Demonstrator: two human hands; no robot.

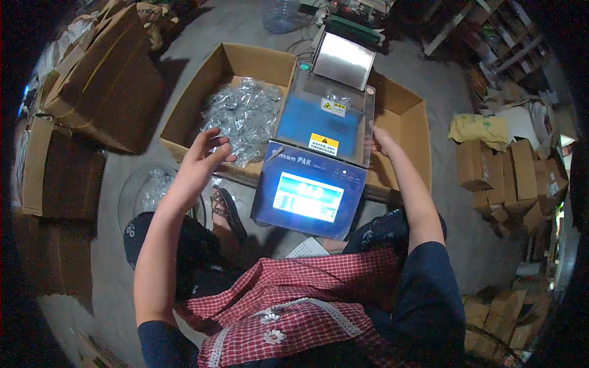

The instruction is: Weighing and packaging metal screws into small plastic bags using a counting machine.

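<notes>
A blue packing machine (310, 184) with a lit screen (308, 197) stands before me between two halves of open cardboard. Its clear cover carries yellow warning labels, and a shiny metal plate (343, 60) slopes at its top. My left hand (207, 152) hangs over the near edge of the left cardboard box (257, 58), fingers curved and apart with nothing visible in them. Inside that box lies a heap of clear plastic packets (242, 116). My right hand (383, 141) is at the machine's right side, beside the clear cover; its fingertips are blurred and partly hidden.
Another open cardboard box (408, 122) sits right of the machine. Large cartons (104, 86) are stacked at the left; smaller cartons (515, 175) and a yellow sack (478, 130) stand at the right. A round wire stand (132, 193) is near my left leg. A water jug (281, 17) stands behind.
</notes>
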